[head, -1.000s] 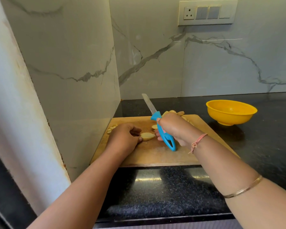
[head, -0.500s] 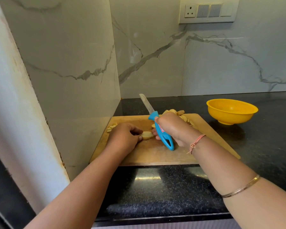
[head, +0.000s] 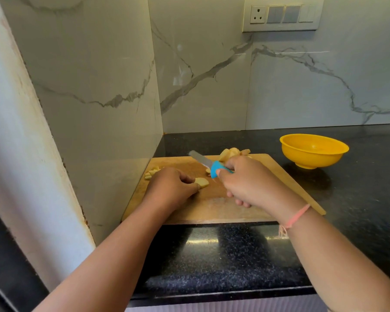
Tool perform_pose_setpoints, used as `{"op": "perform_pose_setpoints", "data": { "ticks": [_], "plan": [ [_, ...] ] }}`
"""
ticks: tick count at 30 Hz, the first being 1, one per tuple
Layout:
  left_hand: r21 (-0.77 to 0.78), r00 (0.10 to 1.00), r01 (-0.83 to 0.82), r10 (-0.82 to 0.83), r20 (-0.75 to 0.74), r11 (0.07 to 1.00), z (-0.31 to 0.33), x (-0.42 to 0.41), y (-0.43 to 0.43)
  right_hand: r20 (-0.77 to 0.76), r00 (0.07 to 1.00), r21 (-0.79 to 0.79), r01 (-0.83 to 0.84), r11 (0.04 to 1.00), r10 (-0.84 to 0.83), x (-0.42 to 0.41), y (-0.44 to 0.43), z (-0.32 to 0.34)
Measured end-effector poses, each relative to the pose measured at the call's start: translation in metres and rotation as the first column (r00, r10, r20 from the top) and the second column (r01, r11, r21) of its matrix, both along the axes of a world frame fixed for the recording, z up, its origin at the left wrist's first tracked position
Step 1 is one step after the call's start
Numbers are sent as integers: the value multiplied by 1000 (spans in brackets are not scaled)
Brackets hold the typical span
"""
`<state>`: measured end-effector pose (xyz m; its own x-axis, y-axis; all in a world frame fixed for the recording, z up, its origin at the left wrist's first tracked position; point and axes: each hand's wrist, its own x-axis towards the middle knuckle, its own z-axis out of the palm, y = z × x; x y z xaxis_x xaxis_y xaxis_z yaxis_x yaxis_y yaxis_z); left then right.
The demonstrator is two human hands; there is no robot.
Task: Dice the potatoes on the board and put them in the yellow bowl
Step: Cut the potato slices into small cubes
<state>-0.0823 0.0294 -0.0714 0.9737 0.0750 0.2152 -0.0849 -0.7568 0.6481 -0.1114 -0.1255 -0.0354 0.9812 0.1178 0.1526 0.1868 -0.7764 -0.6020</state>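
Note:
A wooden cutting board (head: 279, 176) lies on the black counter. My left hand (head: 170, 186) pinches a pale potato slice (head: 202, 182) flat on the board's middle. My right hand (head: 249, 184) grips a knife (head: 208, 165) by its blue handle, and the grey blade points back-left, low over the board just behind the slice. A heap of potato pieces (head: 231, 153) sits at the board's far edge, and a few small cut bits (head: 152, 172) lie at the far left. The yellow bowl (head: 313, 150) stands on the counter to the right of the board, with nothing visible inside.
Marble walls close the corner at the left and behind the board. The black counter (head: 358, 199) runs on to the right past the bowl. A switch plate with a socket (head: 282, 14) is on the back wall, high up.
My right hand has turned the knife down from a raised, steep angle, so the blade now lies low over the board behind the slice. My left hand stays on the slice.

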Motion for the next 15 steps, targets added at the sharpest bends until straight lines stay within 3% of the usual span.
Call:
{"op": "perform_pose_setpoints", "data": {
  "ticks": [6, 15],
  "plan": [
    [24, 999, 16, -17, 34, 1000, -1, 0, -1, -8, 1000, -240, -26, 971, 25, -32, -5, -1],
    [9, 999, 13, -13, 29, 1000, -3, 0, -2, -21, 1000, -345, -2, 939, -6, -37, 2, -3]
  ]
}}
